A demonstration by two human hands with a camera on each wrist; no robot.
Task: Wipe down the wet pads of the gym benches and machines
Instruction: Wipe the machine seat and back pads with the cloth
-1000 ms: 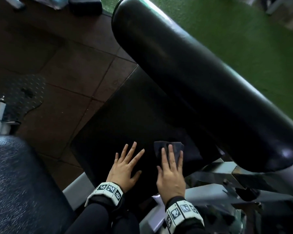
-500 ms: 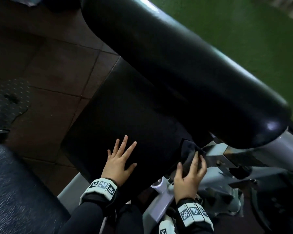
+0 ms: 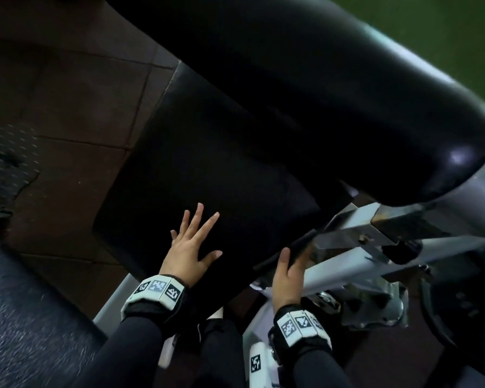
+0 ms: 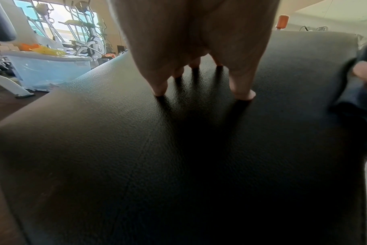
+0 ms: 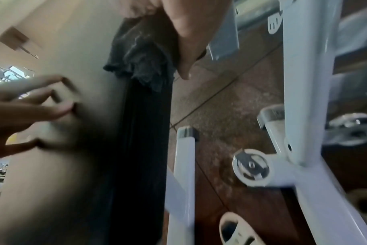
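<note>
Left hand [image 3: 189, 254] lying flat, fingers spread and straight, pressing down on the near part of the seat pad [image 3: 207, 169], bracing. Right hand [image 3: 287, 274] curling round the pad's right side edge, thumb on top, fingers tucked under the edge, pinching a dark cloth [image 5: 143, 54] against the vinyl. Cloth mostly hidden from the head view, bunching at the edge in the right wrist view. Wiping the pad's side edge, top face apparently covered already; wetness not readable in this light. Big black roller pad [image 3: 333, 88] looming above and to the far right, white metal frame [image 3: 356, 264] just right of the hands. Next, probably: sliding the cloth along the edge toward the far end, keeping pressure, clearing the frame bracket, then moving on to the roller.
</note>
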